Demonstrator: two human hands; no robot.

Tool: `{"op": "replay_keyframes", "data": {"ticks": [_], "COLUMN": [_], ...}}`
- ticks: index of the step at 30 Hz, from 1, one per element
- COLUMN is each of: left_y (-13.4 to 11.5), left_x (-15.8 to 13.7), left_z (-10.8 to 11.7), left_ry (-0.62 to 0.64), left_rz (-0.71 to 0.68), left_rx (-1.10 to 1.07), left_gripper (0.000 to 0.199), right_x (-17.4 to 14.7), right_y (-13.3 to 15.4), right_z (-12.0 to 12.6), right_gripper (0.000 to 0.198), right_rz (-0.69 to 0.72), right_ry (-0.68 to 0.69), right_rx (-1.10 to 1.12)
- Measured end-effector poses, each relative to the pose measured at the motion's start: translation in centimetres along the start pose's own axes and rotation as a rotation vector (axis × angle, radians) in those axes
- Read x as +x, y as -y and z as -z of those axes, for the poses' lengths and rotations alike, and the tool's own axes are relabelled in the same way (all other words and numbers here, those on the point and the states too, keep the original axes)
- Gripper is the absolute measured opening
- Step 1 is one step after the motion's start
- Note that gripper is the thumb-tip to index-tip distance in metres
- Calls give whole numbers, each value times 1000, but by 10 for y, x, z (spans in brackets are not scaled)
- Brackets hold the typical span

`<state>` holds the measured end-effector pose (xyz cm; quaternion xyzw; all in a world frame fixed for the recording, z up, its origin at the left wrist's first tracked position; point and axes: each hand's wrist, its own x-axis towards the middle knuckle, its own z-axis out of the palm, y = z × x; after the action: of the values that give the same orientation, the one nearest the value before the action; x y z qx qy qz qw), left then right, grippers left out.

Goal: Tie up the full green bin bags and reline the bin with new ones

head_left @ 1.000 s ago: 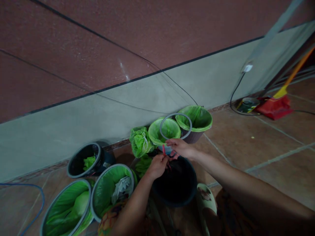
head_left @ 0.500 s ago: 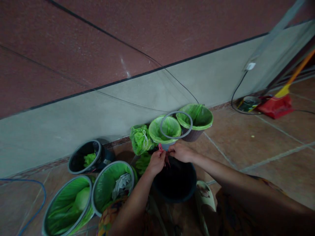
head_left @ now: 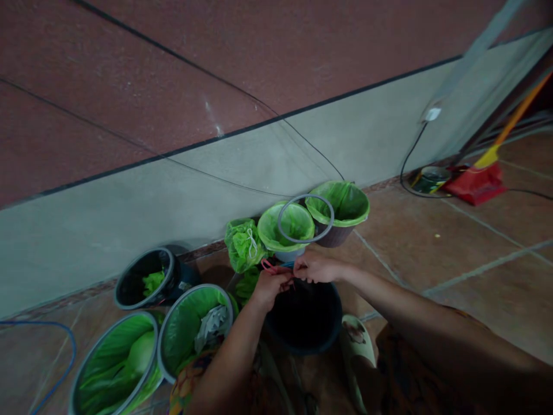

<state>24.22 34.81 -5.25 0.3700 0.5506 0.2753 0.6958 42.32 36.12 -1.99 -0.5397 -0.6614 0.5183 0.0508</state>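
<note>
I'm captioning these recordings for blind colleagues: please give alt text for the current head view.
A person's left hand holds a pink loop at the far rim of a dark bin, the right hand close beside it. Bins with green liners stand around on a tiled floor by a wall, and a red dustpan sits to the right.

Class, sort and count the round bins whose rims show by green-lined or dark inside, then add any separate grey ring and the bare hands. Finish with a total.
Green-lined bins: 4
Bins dark inside: 2
Separate grey ring: 1
Bare hands: 2
Total: 9
</note>
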Motion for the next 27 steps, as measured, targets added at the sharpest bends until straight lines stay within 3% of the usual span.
{"op": "replay_keyframes", "data": {"ticks": [3,8,12,17,20,27], "left_y": [6,11,10,16,22,24], "left_x": [5,12,10,8,8,8], "left_z": [1,-1,-4,-5,-8,-10], "left_ry": [-25,12,26,-65,-146,-226], "left_rz": [-130,-369,-461,-600,-615,-454], "left_rx": [149,421,518,606,680,683], "left_gripper": [9,22,35,35,24,11], "right_x": [0,-3,4,21,20,13], "right_y": [1,12,8,-13,-13,-3], "right_z": [-1,-1,-8,-17,-19,-17], "right_gripper": [18,27,30,33,31,21], "right_rz": [-9,-13,-13,-36,-50,-79], "right_ry": [34,-76,-105,-19,18,23], "right_rx": [-155,-449,-431,-184,-48,34]}}
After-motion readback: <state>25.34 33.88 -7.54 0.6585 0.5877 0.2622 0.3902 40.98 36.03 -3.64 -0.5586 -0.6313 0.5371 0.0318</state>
